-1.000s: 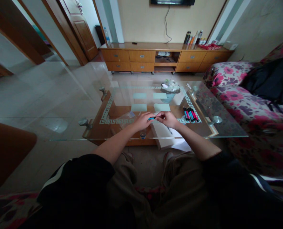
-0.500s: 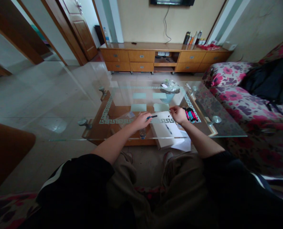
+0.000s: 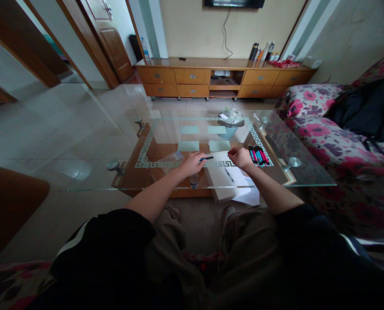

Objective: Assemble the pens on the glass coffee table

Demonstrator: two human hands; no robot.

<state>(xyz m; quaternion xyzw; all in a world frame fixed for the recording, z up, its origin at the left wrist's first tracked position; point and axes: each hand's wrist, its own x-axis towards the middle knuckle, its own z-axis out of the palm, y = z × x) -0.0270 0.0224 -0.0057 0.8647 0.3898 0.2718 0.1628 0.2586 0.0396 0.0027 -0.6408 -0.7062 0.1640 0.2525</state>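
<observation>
My left hand (image 3: pixel 193 162) is closed round a blue and black pen (image 3: pixel 207 158), its dark end pointing right. My right hand (image 3: pixel 240 157) is closed in a pinch at the fingertips; a small dark piece (image 3: pixel 228 155) shows there, too small to name. Both hands are over the glass table (image 3: pixel 166 181), a short gap apart. To the right of my right hand lies a row of pens (image 3: pixel 259 156) in black, blue and pink. Pale green paper slips (image 3: pixel 188 146) lie beyond the hands in two rows.
Through the glass, a white box (image 3: pixel 222 183) and white paper sheets (image 3: pixel 248 197) show beneath, with a dark pen shape (image 3: pixel 229 175) over the box. A lined waste basket (image 3: pixel 229 130) stands past the table. The floral sofa (image 3: pixel 311 129) is at the right.
My right hand has moved slightly left and down, its fingertips now at the small dark piece that was apart from them before. The left hand stays still with the pen.
</observation>
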